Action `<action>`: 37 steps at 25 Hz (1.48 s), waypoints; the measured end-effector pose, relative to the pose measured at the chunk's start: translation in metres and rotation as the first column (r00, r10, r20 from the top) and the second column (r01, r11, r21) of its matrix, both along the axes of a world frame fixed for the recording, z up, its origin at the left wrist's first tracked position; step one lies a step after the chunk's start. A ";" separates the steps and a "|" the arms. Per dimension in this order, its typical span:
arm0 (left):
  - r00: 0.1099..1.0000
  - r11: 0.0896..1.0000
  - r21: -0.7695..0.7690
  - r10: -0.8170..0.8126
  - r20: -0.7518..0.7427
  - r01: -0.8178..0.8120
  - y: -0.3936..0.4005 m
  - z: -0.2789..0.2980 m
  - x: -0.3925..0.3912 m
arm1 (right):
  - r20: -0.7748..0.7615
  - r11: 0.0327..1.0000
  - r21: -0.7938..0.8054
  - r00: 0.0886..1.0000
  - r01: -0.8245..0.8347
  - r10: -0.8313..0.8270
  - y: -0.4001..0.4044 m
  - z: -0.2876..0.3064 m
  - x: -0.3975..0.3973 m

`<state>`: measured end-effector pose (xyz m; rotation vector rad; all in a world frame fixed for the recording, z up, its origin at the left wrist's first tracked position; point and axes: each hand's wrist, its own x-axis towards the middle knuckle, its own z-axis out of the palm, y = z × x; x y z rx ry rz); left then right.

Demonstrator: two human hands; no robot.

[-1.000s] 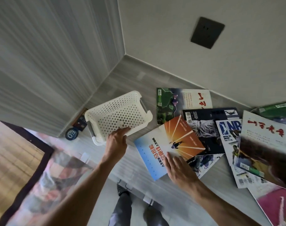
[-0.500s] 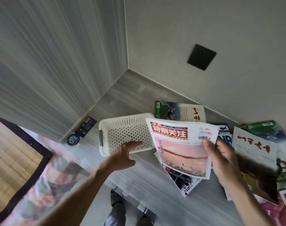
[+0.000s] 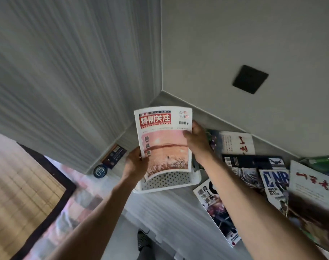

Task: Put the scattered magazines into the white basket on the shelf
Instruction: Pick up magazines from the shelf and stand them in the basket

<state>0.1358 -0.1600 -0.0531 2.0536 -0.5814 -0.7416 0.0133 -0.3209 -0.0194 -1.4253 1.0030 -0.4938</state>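
Head view: magazine [image 3: 164, 141] gripped between left hand [image 3: 134, 163], right hand [image 3: 197, 141].

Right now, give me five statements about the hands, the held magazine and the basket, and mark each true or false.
1. Both hands hold one magazine. True: the left hand grips its left edge, the right hand its right edge.
2. The held magazine has a red title banner. True.
3. The held magazine lies flat inside the white basket. False: it is held up above the basket, covering most of it.
4. No magazines remain on the shelf. False: several magazines lie to the right, including the NBA magazine.
5. A black wall plate is on the wall. True.
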 end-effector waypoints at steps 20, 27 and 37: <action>0.800 0.883 -0.093 -0.366 0.476 0.459 0.002 -0.033 -0.149 | -0.912 0.886 -0.187 0.411 -0.424 0.004 0.086 -0.153 -0.266; 0.759 0.781 0.253 -0.619 0.199 0.571 -0.022 -0.068 -0.223 | -0.743 0.862 -0.369 0.667 -0.349 -0.048 0.167 -0.143 -0.348; 0.784 0.743 0.249 -0.584 -0.210 0.621 -0.057 -0.100 -0.252 | -0.542 0.944 -0.061 0.783 0.326 -0.305 0.135 -0.135 -0.358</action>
